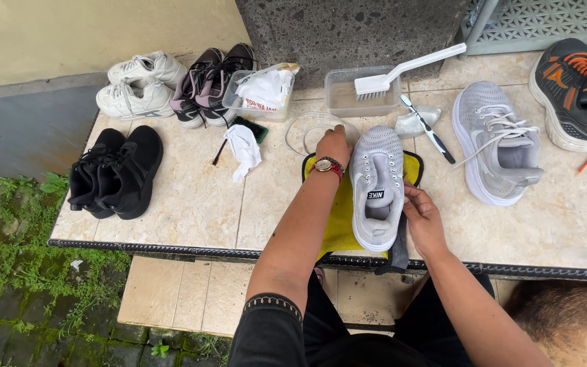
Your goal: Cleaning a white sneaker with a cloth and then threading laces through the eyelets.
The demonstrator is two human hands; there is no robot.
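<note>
A light grey sneaker point(377, 183) lies toe-away on a yellow cloth point(340, 216) at the near edge of the tiled table. My left hand point(333, 145), with a watch and red band at the wrist, rests against the shoe's left toe side, by a clear round dish point(310, 126). My right hand point(421, 216) touches the shoe's right side near the heel, fingers curled against it. A dark grey cloth point(398, 253) hangs off the edge under that hand. The matching grey sneaker point(497, 144) lies to the right.
A clear tub point(348, 100) holds a white brush point(402, 71). A toothbrush point(429, 129), a tub with a white bag point(261, 92), a white rag point(244, 147), black shoes point(115, 171), white shoes point(137, 85), dark shoes point(208, 83) and orange-black shoes point(575, 85) surround it.
</note>
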